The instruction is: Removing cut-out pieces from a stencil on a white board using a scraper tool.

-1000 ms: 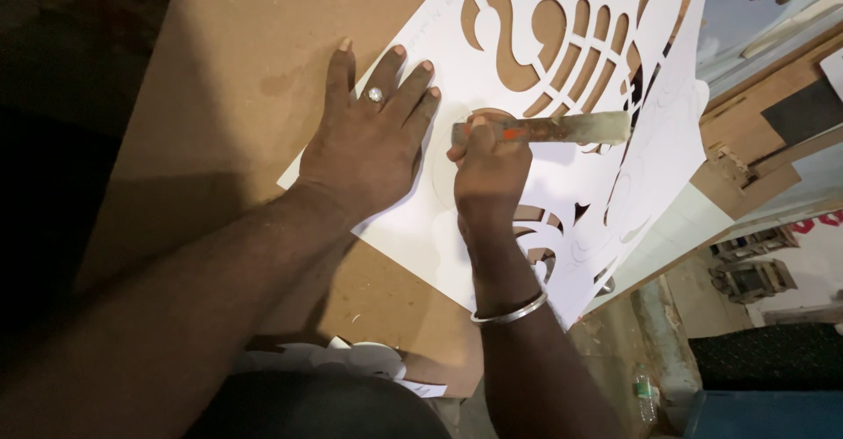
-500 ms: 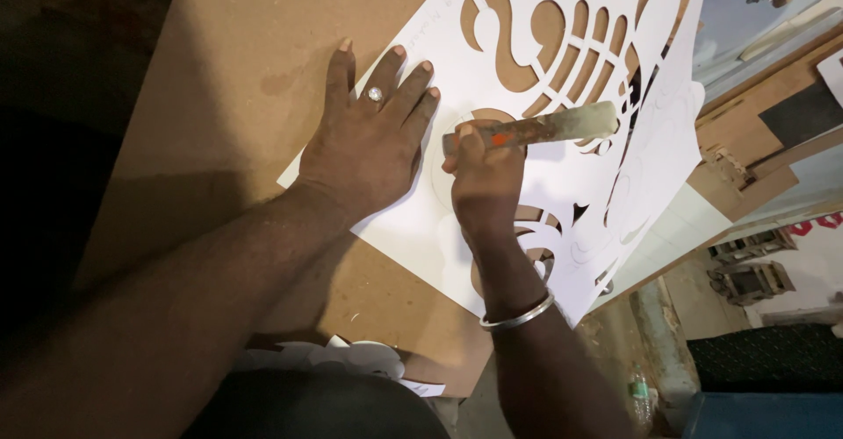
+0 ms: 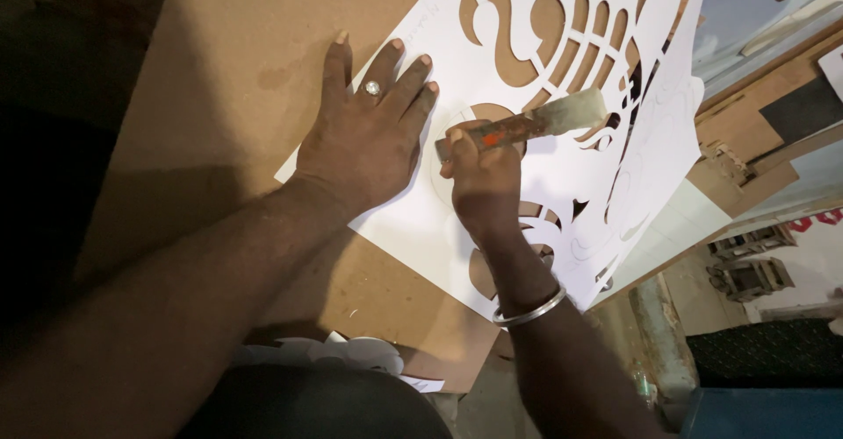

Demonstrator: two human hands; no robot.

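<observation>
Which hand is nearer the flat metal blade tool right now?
Right. The right hand grips the blade tool by its handle; the left hand lies flat on the white stencil sheet beside it.

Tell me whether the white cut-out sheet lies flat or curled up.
Flat: the sheet lies spread on the brown board, pressed by the left hand.

Both forearms are bare, no sleeves. The left hand [image 3: 364, 145] wears a ring [image 3: 373, 88] (silvery, stone-set); the right wrist a plain metal bangle [image 3: 529, 312].
</observation>
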